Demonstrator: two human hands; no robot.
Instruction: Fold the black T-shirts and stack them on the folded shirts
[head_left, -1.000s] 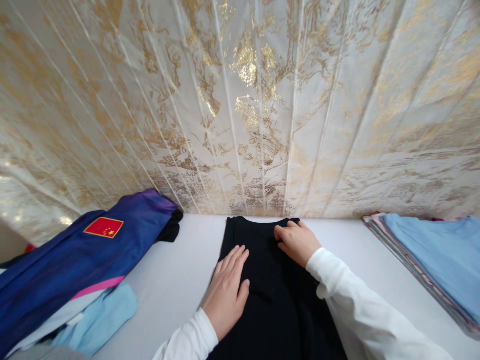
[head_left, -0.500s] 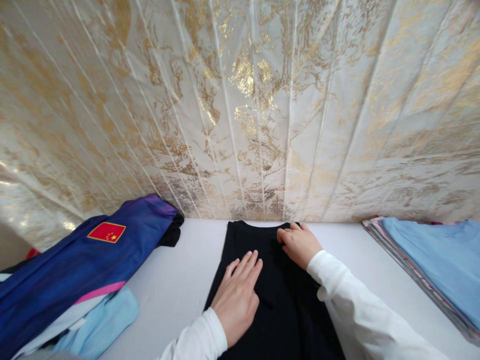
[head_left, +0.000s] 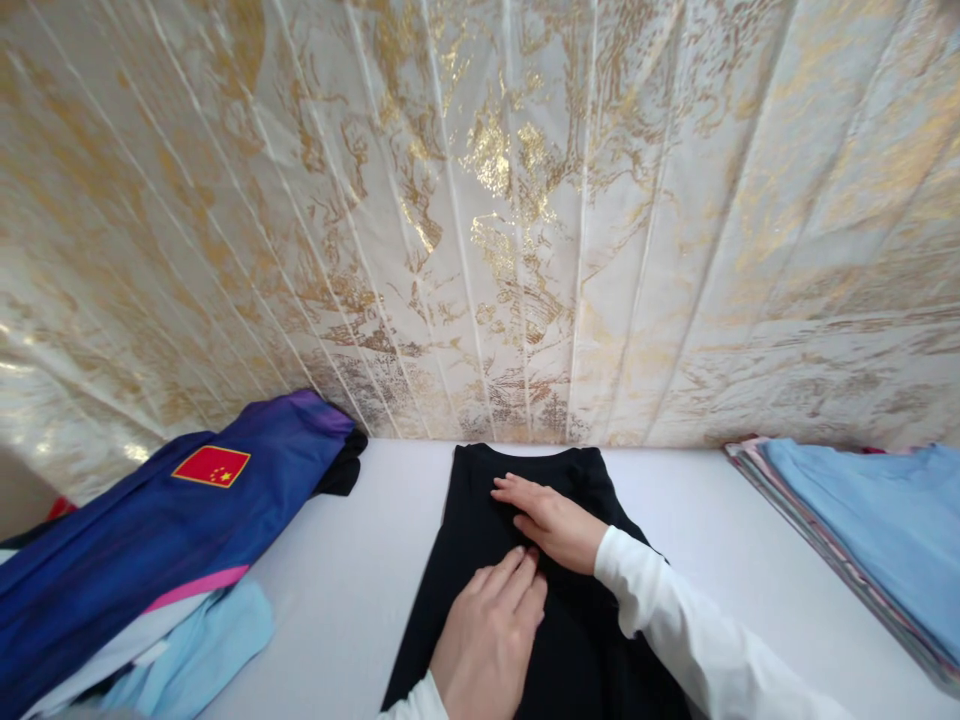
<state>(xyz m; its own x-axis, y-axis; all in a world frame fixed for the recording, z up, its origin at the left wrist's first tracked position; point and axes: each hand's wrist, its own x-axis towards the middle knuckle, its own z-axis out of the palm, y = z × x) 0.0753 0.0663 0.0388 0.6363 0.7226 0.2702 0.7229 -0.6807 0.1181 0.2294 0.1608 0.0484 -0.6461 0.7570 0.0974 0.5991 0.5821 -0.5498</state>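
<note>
A black shirt (head_left: pixel 435 600) lies flat on the white table, its curved neckline toward the curtain and its lower part running out of the bottom of the view. My left hand (head_left: pixel 495 625) rests on the middle of the cloth, palm down with fingers stretched forward. Just above it, my right hand (head_left: pixel 555 522) lies across the upper part of the shirt, fingers extended to the left and nothing gripped. The two hands nearly touch near the fingertips of the left one.
To the left, a pile of clothes has a blue jersey (head_left: pixel 217 530) with a red flag patch on top and a light blue garment (head_left: pixel 202 655) poking out. Folded shirts (head_left: pixel 877 530) are stacked at the right. A gold-patterned curtain (head_left: pixel 510 250) hangs behind the white table (head_left: pixel 330 600).
My right hand has left the right side of the neckline and moved left and down, its curled fingers now straight. My left hand has slid slightly toward me and to the right.
</note>
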